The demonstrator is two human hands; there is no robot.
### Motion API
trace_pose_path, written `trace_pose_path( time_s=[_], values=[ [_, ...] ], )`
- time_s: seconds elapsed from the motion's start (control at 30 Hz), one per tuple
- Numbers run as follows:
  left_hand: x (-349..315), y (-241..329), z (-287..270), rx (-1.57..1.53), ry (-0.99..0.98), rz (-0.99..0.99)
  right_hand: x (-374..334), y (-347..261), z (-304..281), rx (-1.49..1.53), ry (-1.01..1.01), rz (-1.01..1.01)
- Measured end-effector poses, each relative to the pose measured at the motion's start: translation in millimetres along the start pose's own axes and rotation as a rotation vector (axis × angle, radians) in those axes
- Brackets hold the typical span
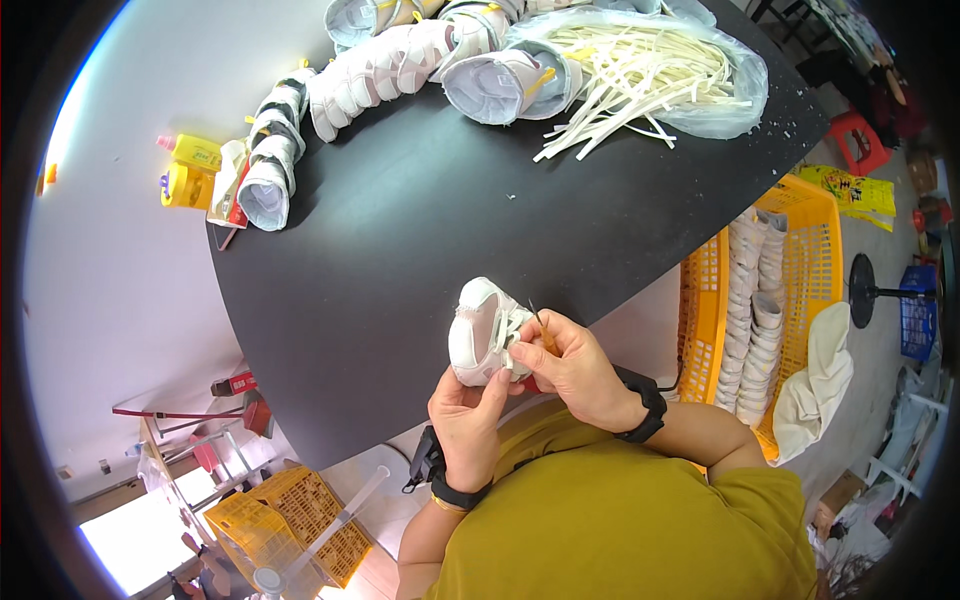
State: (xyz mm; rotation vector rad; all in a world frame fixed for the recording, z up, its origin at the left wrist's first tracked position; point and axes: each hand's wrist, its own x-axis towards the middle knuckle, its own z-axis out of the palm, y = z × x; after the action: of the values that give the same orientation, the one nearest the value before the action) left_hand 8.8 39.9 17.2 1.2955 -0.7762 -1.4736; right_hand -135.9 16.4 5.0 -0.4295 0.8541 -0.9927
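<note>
The person's left hand (468, 412) was clamped on the near end of a small white-and-pale-pink shoe upper (466, 342), its thumb pressed close to the lacing. The upper was off the surface, held in front of the body above the near part of a matte black tabletop (400, 250). The right hand (578, 372) had its fingers closed around a slim orange-handled tool (549, 340) with a thin dark point directed away from the body. The right thumb and fingertips met at the pale lace (512, 330) on the upper's right side; exactly how they gripped the lace could not be told.

Far side of the tabletop: rows of nested white-and-pink shoe uppers (370, 75), beside a loose heap of flat cream-coloured strips (650, 65) spilling from a clear plastic bag (738, 105). Right of the tabletop: a yellow perforated plastic crate (812, 230) containing more nested pale uppers (745, 310).
</note>
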Motion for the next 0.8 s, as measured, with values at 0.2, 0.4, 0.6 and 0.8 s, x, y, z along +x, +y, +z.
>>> trace_pose_path(
  time_s=[0.2,0.4,0.6,0.8],
  values=[
    [1,2,5,-0.013,0.024,0.012,-1,1,-1,-0.006,0.000,-0.021],
    [1,0,4,-0.015,0.052,0.027,-4,4,2,-0.052,-0.030,-0.082],
    [2,-1,0,0.052,0.118,0.090,-19,2,-14,-0.584,-0.092,-0.302],
    [-1,-3,-2,0.106,0.124,0.133,-26,-12,-19,-1.058,-0.127,-0.462]
  ],
)
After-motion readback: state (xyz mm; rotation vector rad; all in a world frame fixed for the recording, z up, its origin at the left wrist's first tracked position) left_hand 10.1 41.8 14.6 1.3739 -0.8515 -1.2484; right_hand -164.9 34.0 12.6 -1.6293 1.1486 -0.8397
